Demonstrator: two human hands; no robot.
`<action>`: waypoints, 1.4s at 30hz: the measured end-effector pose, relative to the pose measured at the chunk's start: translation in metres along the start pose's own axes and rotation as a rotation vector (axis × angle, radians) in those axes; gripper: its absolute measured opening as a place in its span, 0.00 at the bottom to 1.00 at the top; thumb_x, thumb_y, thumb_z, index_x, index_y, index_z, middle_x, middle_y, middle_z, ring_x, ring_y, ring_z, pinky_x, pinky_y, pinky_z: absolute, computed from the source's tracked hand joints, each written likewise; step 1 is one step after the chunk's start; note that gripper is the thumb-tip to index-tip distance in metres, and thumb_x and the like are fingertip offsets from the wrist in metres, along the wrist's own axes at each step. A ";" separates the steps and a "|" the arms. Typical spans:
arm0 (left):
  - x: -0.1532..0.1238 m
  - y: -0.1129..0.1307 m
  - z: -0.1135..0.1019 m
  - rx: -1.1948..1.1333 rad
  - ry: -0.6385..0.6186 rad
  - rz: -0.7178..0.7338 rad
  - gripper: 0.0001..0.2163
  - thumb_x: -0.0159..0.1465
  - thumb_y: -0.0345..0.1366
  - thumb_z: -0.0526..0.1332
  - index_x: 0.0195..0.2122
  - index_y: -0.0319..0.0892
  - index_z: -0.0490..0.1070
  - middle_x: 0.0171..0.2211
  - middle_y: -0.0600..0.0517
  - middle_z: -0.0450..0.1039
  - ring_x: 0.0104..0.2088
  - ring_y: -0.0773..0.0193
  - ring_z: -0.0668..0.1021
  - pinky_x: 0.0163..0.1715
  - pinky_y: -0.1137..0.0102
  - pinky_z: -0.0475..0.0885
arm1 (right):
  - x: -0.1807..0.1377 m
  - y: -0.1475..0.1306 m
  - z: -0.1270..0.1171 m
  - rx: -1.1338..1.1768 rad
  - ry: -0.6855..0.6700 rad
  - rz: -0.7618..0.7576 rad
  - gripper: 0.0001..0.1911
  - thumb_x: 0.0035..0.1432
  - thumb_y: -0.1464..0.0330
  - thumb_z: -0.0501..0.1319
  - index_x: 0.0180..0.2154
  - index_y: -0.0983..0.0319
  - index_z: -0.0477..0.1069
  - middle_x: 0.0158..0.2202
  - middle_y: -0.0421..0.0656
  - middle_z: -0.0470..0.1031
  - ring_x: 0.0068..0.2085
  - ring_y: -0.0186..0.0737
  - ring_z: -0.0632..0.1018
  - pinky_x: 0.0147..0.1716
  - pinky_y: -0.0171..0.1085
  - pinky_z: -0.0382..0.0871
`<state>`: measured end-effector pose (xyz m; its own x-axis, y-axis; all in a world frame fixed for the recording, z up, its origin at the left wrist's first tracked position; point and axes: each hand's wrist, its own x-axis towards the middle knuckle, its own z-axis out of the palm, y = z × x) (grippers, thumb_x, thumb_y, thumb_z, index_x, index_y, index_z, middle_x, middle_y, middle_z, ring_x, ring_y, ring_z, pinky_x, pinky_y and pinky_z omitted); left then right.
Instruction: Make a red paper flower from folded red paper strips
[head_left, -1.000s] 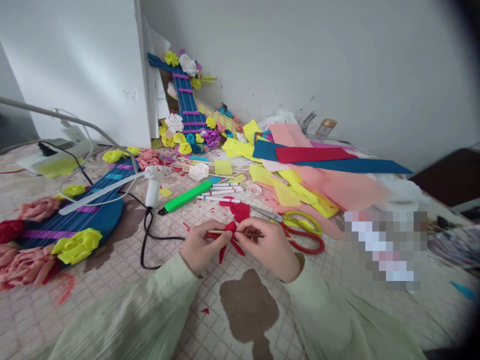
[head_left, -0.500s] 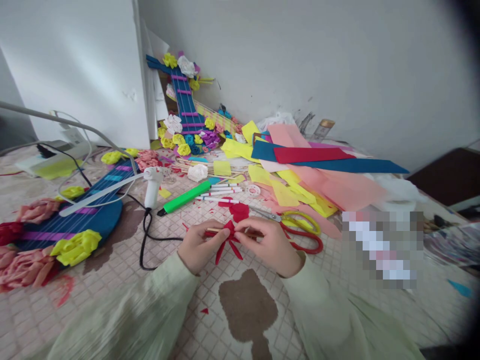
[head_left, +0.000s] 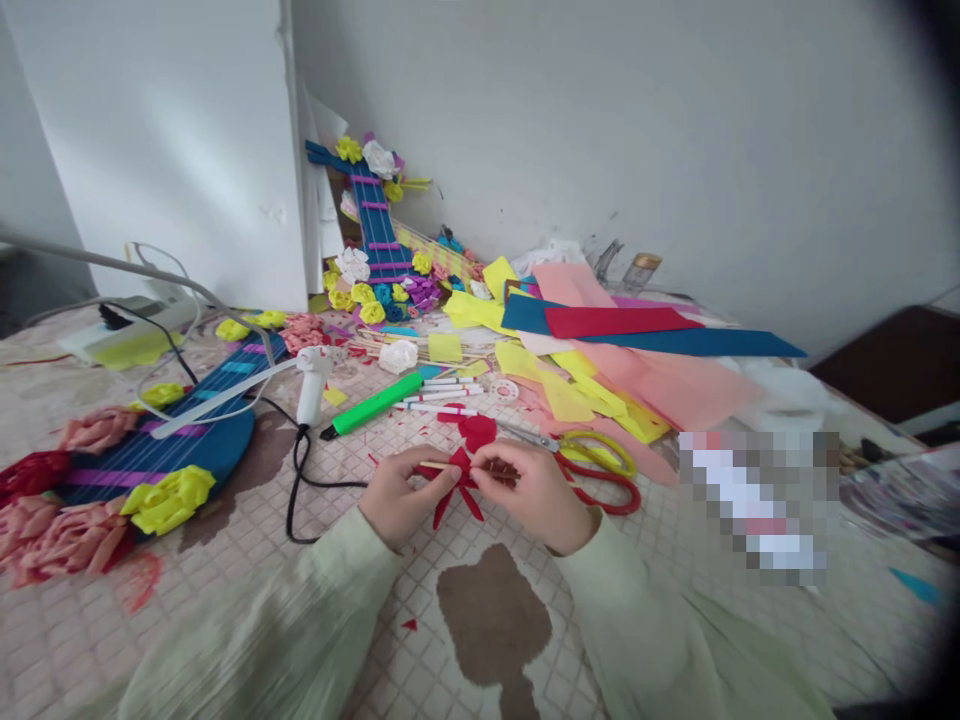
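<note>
A small piece of red crepe paper (head_left: 462, 470), gathered like a bow with two strips hanging down, is held between my hands above the table. My left hand (head_left: 405, 497) is closed on its left side, where a thin wooden stick (head_left: 433, 464) shows at the thumb. Opposite it, my right hand (head_left: 529, 492) pinches the right side of the red paper, its fingertips partly hidden. Just beyond the hands lie red paper petals (head_left: 475, 430). Scissors with red and yellow handles (head_left: 616, 496) rest beside my right hand.
A white glue gun (head_left: 312, 385) with a black cord stands left, near a green box cutter (head_left: 375, 404) and several markers (head_left: 450, 392). A blue paper guitar (head_left: 202, 440) with paper flowers lies at far left. Crepe paper sheets (head_left: 660, 365) pile up at back right.
The view has shifted slightly, so surroundings on the left appear farther right and lower. My right fingers have curled a little around the red paper; both hands stay together on it.
</note>
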<state>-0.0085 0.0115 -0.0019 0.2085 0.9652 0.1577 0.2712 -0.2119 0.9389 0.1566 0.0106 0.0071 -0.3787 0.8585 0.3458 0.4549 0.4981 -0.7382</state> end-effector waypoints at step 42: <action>-0.001 -0.011 0.003 0.069 0.017 0.177 0.07 0.53 0.33 0.58 0.21 0.37 0.70 0.23 0.49 0.71 0.26 0.66 0.73 0.28 0.72 0.68 | 0.001 0.002 -0.001 0.059 -0.023 0.008 0.03 0.49 0.74 0.56 0.28 0.63 0.68 0.26 0.38 0.71 0.26 0.30 0.70 0.26 0.28 0.63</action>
<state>-0.0092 0.0126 -0.0134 0.2426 0.9142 0.3245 0.2958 -0.3883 0.8728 0.1584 0.0124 0.0062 -0.3942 0.8590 0.3268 0.4102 0.4826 -0.7738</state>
